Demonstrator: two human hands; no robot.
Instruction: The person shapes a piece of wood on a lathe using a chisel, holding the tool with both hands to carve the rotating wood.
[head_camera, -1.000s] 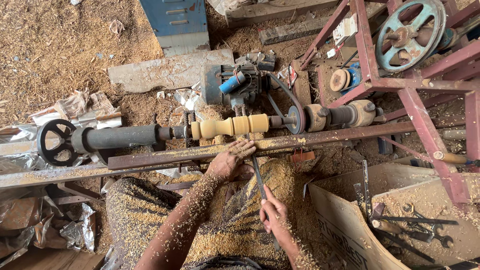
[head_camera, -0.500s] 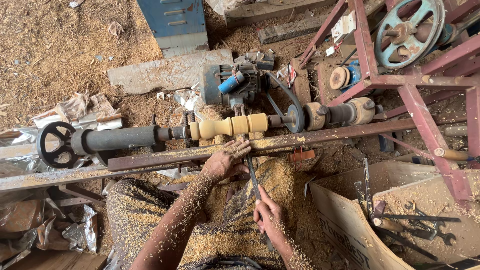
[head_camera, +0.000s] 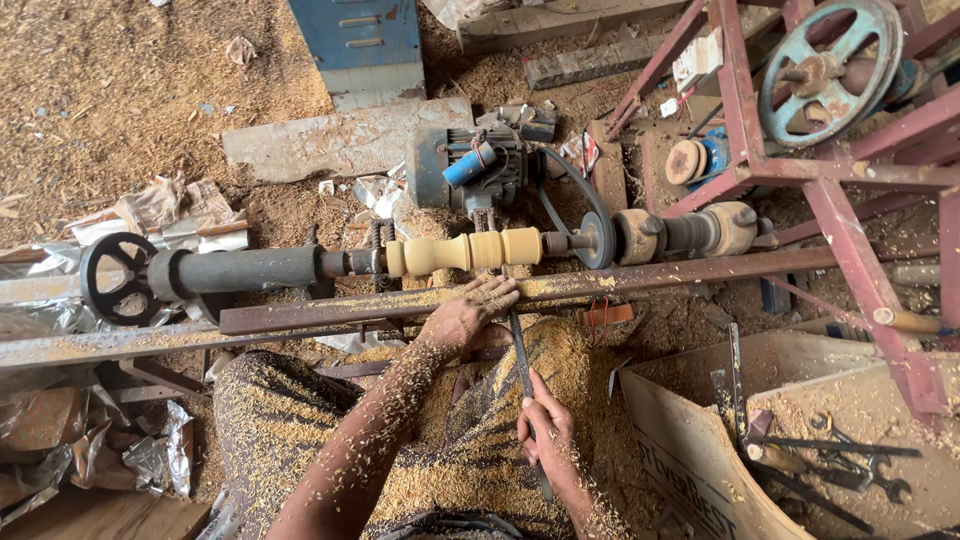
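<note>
Head view, looking straight down: the left hand (head_camera: 468, 315) lies flat on the long rusty rail (head_camera: 640, 278), fingers pressed together and laid over the blade of a long chisel (head_camera: 522, 358), pinning it to the rail so the steel has a firm rest. The right hand (head_camera: 545, 432), at five o'clock from the left, has its fingers curled tight around the chisel's lower shaft, which looks like the steering grip. The tip points toward twelve o'clock at the pale turned wooden spindle (head_camera: 465, 251), which sits horizontally between a dark tailstock with a black handwheel (head_camera: 122, 277) at nine o'clock and a belt-driven pulley (head_camera: 596, 232) at three o'clock; I cannot tell whether the edge touches the wood. Behind, at twelve o'clock, a blue motor (head_camera: 470, 168) feeds the belt. Shavings coat both forearms and the lap. A cardboard box (head_camera: 690, 460) of tools sits at four o'clock, close to the right hand.
</note>
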